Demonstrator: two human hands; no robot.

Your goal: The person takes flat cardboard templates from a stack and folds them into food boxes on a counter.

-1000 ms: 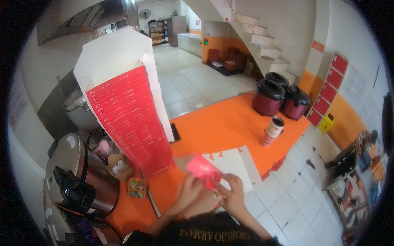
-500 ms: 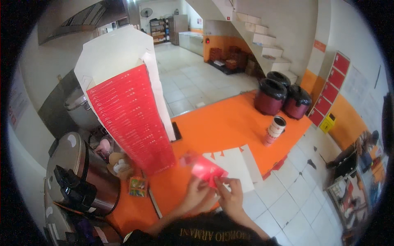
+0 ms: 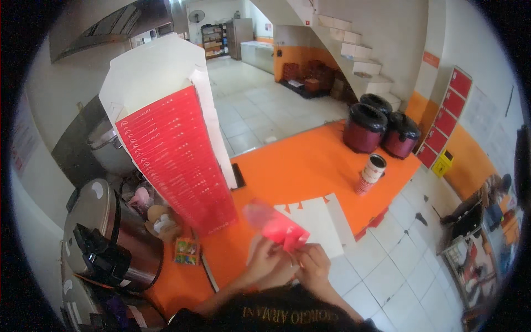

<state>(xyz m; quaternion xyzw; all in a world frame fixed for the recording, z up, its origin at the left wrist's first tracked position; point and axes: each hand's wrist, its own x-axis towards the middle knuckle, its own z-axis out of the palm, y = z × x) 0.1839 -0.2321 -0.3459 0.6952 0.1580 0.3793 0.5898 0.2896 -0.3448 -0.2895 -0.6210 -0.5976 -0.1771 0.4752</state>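
1. Spreading across the middle is the orange bench [image 3: 310,166], carrying two dark red cookers [image 3: 381,131] at its far end and a stack of paper cups [image 3: 371,174] near them.
2. Towering at the left stands a tall stack of red flat cartons [image 3: 174,166].
3. White flat sheets [image 3: 315,221] lie on the bench just beyond the hands.
4. One red carton blank [image 3: 276,227] is held above the bench's near edge, apparently mid-fold; finishing likely calls for pressing its flaps into shape.
5. Left hand [image 3: 265,260] and right hand [image 3: 311,264]: fingers pinching the blank's near end.
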